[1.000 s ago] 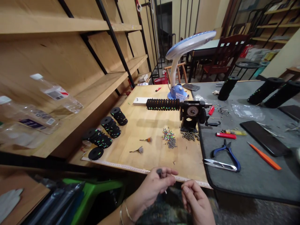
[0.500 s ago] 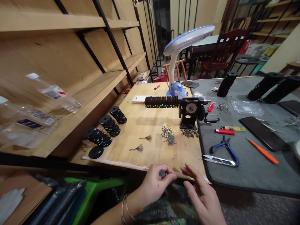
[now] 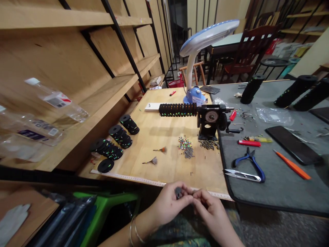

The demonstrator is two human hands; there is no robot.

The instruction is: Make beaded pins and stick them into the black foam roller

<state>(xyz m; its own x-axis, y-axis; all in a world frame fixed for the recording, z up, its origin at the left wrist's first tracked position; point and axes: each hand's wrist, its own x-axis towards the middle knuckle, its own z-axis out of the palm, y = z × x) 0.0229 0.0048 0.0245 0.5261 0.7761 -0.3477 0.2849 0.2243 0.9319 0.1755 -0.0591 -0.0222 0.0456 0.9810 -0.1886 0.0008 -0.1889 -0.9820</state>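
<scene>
My left hand (image 3: 172, 202) is closed at the table's near edge, with a small dark grey tuft (image 3: 178, 192) showing inside its curled fingers. Its thumb and fingertips meet those of my right hand (image 3: 211, 210), which is pinched; whatever lies between the tips is too small to make out. Just beyond are a pile of coloured beads (image 3: 184, 142) and a heap of small grey pieces (image 3: 189, 153). To their left lie an orange-tipped feather tuft (image 3: 162, 150) and a grey feather tuft (image 3: 153, 161). Behind the beads stands a black hand-cranked winder (image 3: 211, 120) carrying a ridged black roll (image 3: 177, 109).
Black foam spools (image 3: 120, 136) line the left side below a wooden shelf (image 3: 102, 99). On the grey mat at right lie thread snips (image 3: 243, 175), blue pliers (image 3: 254, 164), an orange tool (image 3: 293, 165) and a phone (image 3: 293, 144). A lamp (image 3: 195, 94) stands behind.
My right hand has moved left and its fingers have closed, meeting my left hand's fingertips. The left hand keeps hold of the grey tuft. The view has shifted slightly.
</scene>
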